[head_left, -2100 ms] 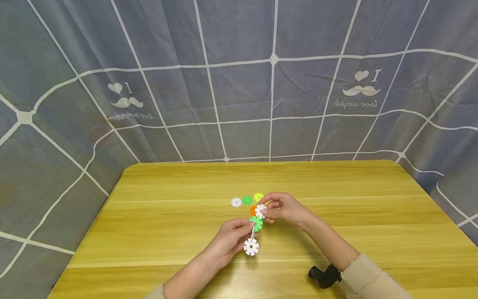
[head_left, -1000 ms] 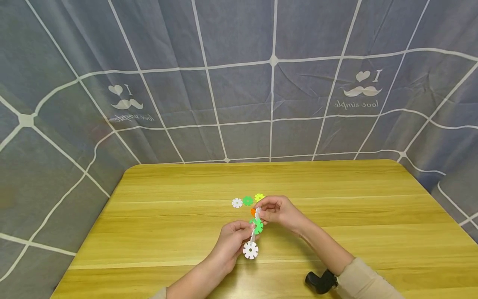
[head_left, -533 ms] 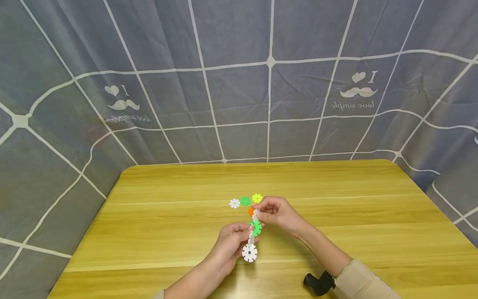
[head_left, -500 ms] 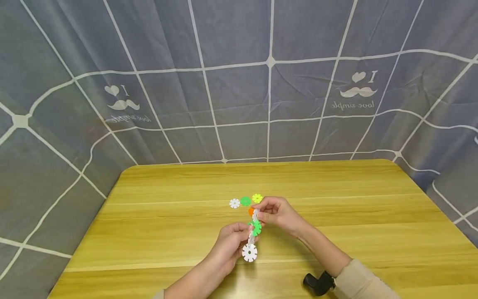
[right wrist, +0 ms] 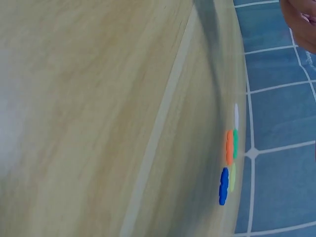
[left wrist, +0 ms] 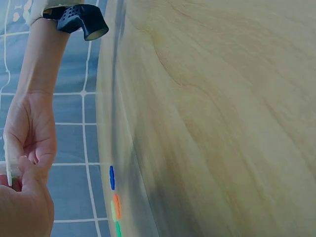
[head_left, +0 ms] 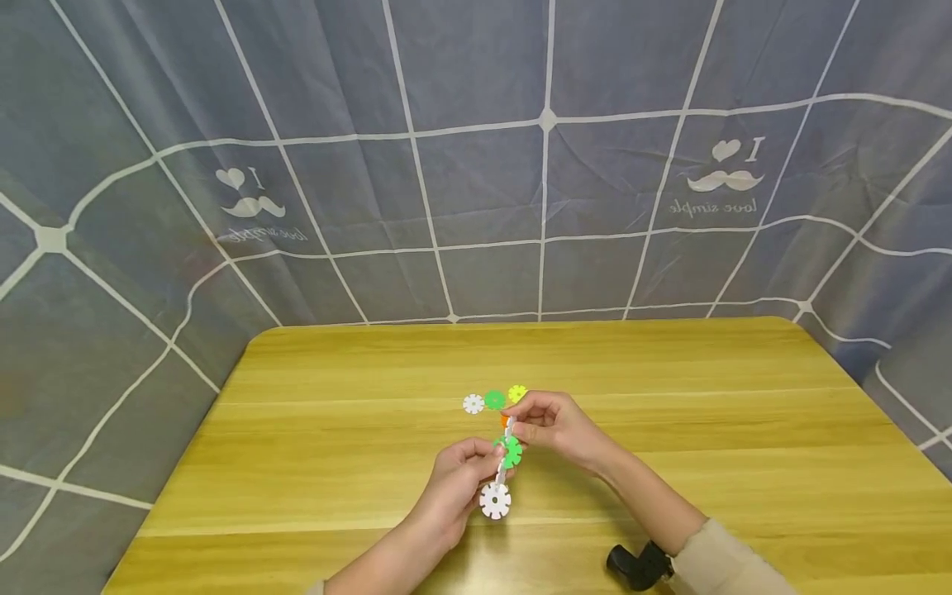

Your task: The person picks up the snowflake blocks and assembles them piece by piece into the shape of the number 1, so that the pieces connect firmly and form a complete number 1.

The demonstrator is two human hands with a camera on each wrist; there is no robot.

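Observation:
In the head view, my left hand pinches a green notched plastic disc between thumb and fingers. Below it, a white disc turned edge-on links the green one to another white disc that faces the camera. My right hand pinches one more white disc, nearly edge-on, right at the green disc's upper rim. The hands are close together above the table. In the left wrist view the left fingers partly cover the discs; the right wrist view catches only a bit of a hand at its corner.
Loose discs lie on the wooden table beyond the hands: white, green, yellow, a partly hidden orange, and a blue one. A black device sits at the right wrist. A grey curtain hangs behind.
The white disc in my right hand has turned from face-on to nearly edge-on and come down to the green disc's rim. The left hand keeps its pinch and has barely moved.

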